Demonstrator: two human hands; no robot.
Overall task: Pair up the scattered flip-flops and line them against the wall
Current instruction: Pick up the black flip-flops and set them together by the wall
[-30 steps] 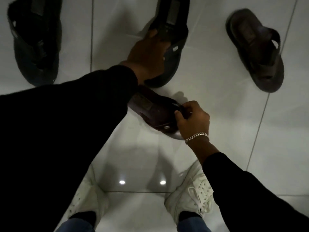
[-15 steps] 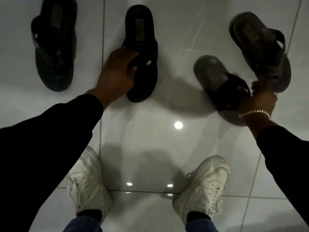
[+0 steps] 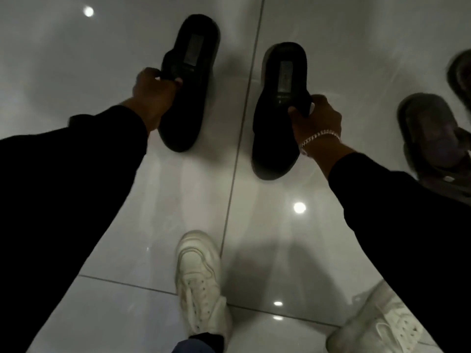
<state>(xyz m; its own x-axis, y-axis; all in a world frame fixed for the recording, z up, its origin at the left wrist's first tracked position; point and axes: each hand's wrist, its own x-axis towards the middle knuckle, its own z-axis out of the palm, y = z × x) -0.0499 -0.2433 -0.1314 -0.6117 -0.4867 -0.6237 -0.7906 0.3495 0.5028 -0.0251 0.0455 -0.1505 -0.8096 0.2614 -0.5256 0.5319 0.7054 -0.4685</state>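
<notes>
black flip-flops (image 3: 190, 82) in both hands (image 3: 155, 95)

Long black sleeves (image 3: 63, 179) both arms; silver chain bracelet (image 3: 319, 137) on rt wrist; white lace-up sneakers (image 3: 198, 281); blue jeans cuffs (image 3: 190, 346).

The floor (image 3: 193, 200) is laid in large, smooth, high-gloss pale tiles in which ceiling lights are mirrored as bright spots. The two black flip-flops (image 3: 190, 80) (image 3: 279, 103) are seen as matt, with a duller grey printed label on each footbed. The brown sandals (image 3: 428, 138) are given a faint leather-like sheen. The white sneakers (image 3: 198, 276) are finished in smooth, slightly shiny leather-like material. A shiny metal chain bracelet (image 3: 319, 137) is worn, and dark matt cloth sleeves (image 3: 63, 187) are seen.
</notes>
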